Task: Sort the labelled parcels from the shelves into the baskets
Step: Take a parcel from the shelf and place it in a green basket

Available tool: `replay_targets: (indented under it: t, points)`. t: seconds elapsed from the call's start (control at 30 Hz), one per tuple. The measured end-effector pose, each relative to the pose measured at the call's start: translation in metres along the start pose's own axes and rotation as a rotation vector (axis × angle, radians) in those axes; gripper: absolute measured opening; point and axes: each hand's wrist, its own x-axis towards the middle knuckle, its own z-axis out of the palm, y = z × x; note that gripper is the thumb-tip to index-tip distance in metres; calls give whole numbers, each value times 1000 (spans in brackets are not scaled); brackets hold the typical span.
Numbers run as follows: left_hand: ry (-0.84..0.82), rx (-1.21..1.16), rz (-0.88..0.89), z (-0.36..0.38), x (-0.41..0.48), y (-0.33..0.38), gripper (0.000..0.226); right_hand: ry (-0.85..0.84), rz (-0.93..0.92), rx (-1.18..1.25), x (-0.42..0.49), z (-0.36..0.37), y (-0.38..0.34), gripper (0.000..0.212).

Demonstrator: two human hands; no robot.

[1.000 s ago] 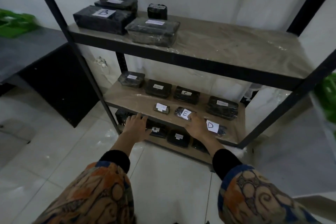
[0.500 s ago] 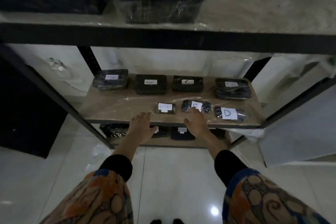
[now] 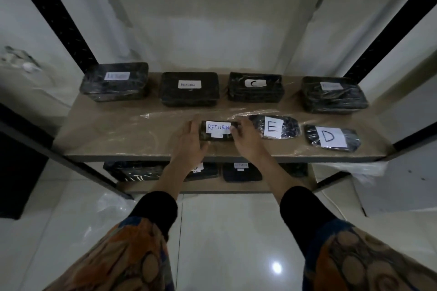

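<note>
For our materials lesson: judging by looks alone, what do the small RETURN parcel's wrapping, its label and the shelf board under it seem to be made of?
The small RETURN parcel: dark, faintly shiny wrap, probably plastic film. Its label: matte white paper, handwritten in blue. The shelf board: pale wood-look board, likely laminate, under a clear plastic sheet that crinkles and glints.

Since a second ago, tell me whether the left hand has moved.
Yes. The left hand went from the front edge of the shelf inward to the left end of the small RETURN parcel.
</note>
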Motion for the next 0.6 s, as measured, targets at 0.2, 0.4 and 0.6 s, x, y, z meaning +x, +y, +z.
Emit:
replay_targets:
  t: [0.2, 0.4, 0.6]
  points:
    - [-23, -10, -16, 13, 20, 0, 77, 56, -57, -48, 11, 14, 16, 31]
    - [-10, -19, 31, 1, 15, 1, 73, 59, -30, 131, 3, 6, 8, 30]
    - [-45, 2, 49, -30, -9, 18, 77, -7, 30, 255, -32, -20, -15, 27]
